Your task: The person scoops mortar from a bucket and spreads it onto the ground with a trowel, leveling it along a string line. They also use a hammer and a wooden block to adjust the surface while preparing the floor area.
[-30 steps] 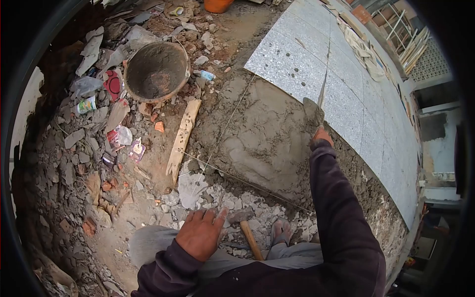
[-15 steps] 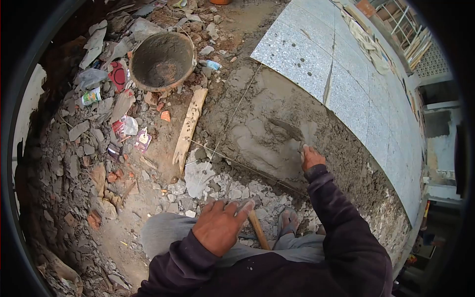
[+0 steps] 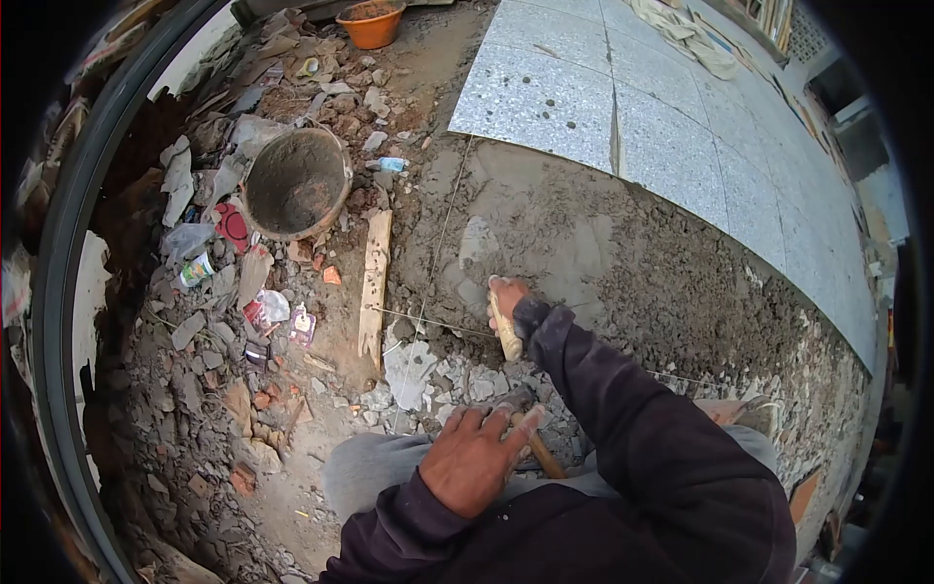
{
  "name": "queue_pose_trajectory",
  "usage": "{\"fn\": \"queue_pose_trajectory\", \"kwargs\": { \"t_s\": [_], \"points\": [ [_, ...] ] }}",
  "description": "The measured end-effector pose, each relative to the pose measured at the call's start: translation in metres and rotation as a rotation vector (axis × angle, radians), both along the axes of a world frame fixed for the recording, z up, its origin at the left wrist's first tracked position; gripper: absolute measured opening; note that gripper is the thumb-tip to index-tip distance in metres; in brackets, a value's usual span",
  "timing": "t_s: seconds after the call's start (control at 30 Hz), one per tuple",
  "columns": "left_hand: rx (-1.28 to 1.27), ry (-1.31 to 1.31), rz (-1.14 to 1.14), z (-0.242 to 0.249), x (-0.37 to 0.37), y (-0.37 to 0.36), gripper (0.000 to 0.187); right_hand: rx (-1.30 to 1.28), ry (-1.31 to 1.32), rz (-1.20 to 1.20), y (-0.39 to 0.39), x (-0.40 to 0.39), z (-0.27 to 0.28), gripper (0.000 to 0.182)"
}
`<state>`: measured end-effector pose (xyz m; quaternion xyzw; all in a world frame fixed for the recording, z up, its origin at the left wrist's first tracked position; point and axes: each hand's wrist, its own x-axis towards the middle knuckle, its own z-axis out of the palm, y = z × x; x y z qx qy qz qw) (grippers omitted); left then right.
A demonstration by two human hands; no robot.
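Note:
My right hand (image 3: 508, 292) is closed around the wooden handle of a trowel (image 3: 509, 338), low over wet grey mortar (image 3: 584, 238). The trowel's handle points back toward me, and its blade is partly hidden against the mortar. My left hand (image 3: 474, 457) lies over my bent knee, its fingers curled at the head of a hammer (image 3: 547, 457). The thumb crosses near the top of the hammer's wooden handle, and the hand covers part of the head. A thin string (image 3: 440, 255) runs over the mortar's left side, and another crosses near my right hand.
Speckled blue-grey tiles (image 3: 671, 136) border the mortar at the upper right. A mortar-coated bucket (image 3: 297, 185) stands left among rubble, with an orange basin (image 3: 372, 24) farther back. A wooden board (image 3: 375, 287) lies beside the string; broken stone (image 3: 411, 375) lies before my knees.
My right hand has moved left and toward me, and the trowel's handle has swung into view. My left hand stays at the hammer. The view has shifted, showing more of the orange basin.

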<state>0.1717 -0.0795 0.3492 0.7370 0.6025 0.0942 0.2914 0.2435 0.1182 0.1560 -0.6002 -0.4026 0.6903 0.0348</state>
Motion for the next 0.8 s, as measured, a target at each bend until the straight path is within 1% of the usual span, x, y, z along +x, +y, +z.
{"fn": "queue_pose_trajectory", "kwargs": {
  "t_s": [0.07, 0.13, 0.17, 0.2, 0.23, 0.3, 0.33, 0.4, 0.5, 0.6, 0.67, 0.73, 0.77, 0.8],
  "points": [
    [-0.009, 0.0, -0.007, 0.002, 0.005, 0.003, 0.048, 0.014, -0.074, 0.305, 0.023, 0.003, -0.002, 0.031],
    [0.001, 0.008, 0.009, 0.004, 0.008, 0.008, 0.047, 0.674, -0.32, 0.742, 0.051, 0.028, -0.018, 0.031],
    [-0.002, 0.008, 0.012, 0.004, 0.01, 0.009, 0.046, 0.993, -0.464, 0.949, 0.058, 0.038, -0.009, 0.031],
    [0.018, 0.006, 0.006, 0.004, 0.013, 0.01, 0.045, 0.886, -0.58, 1.06, 0.072, 0.046, 0.003, 0.031],
    [0.04, 0.006, 0.001, 0.004, 0.015, 0.011, 0.044, 0.772, -0.692, 1.165, 0.085, 0.051, 0.031, 0.032],
    [0.075, 0.011, -0.014, 0.004, 0.02, 0.013, 0.044, 0.725, -0.844, 0.843, 0.117, 0.073, 0.014, 0.031],
    [0.085, 0.02, -0.023, 0.004, 0.023, 0.014, 0.043, 0.708, -0.881, 0.748, 0.134, 0.085, 0.01, 0.031],
    [0.106, 0.035, -0.05, 0.002, 0.026, 0.013, 0.044, 0.691, -0.896, 0.649, 0.165, 0.115, 0.004, 0.031],
    [0.112, 0.034, -0.125, 0.004, 0.03, 0.012, 0.046, 0.634, -0.828, 0.567, 0.192, 0.173, 0.0, 0.031],
    [0.097, 0.008, -0.148, 0.006, 0.028, 0.013, 0.049, 0.575, -0.701, 0.592, 0.194, 0.216, -0.01, 0.032],
    [0.052, -0.007, -0.142, 0.003, 0.027, 0.014, 0.05, 0.476, -0.581, 0.706, 0.168, 0.232, -0.019, 0.034],
    [0.031, -0.023, -0.067, 0.002, 0.025, 0.018, 0.051, 0.336, -0.443, 0.827, 0.135, 0.249, -0.03, 0.039],
    [0.043, -0.02, -0.053, -0.001, 0.023, 0.019, 0.052, 0.324, -0.495, 0.879, 0.107, 0.235, 0.014, 0.04],
    [0.03, -0.014, -0.027, 0.0, 0.023, 0.02, 0.051, 0.32, -0.549, 0.916, 0.091, 0.23, 0.04, 0.041]
  ]
}}
